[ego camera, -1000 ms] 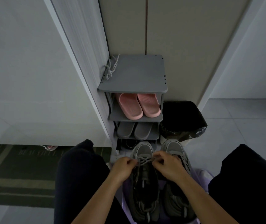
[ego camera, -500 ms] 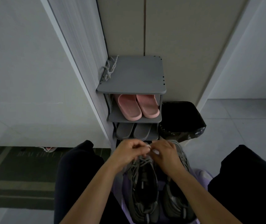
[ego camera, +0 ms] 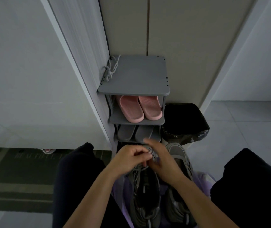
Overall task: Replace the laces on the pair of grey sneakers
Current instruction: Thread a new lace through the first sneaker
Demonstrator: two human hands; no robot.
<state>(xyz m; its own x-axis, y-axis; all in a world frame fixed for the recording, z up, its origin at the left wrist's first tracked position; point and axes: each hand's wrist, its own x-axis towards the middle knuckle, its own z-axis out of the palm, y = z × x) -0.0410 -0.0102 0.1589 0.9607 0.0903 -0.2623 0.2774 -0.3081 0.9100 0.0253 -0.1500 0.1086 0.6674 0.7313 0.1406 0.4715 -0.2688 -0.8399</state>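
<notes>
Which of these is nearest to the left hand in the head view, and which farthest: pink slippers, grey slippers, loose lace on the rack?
From the left hand, which pinches the sneaker lace:
1. Grey slippers, low in the rack, just beyond the hand.
2. Pink slippers, one tier higher.
3. Loose lace, rack's top, left rear corner.

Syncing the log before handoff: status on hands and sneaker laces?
Left hand pinching grey lace above grey sneaker. Right hand alongside, blurred, grip unclear. Nothing blocking; loose laces on rack top.
</notes>
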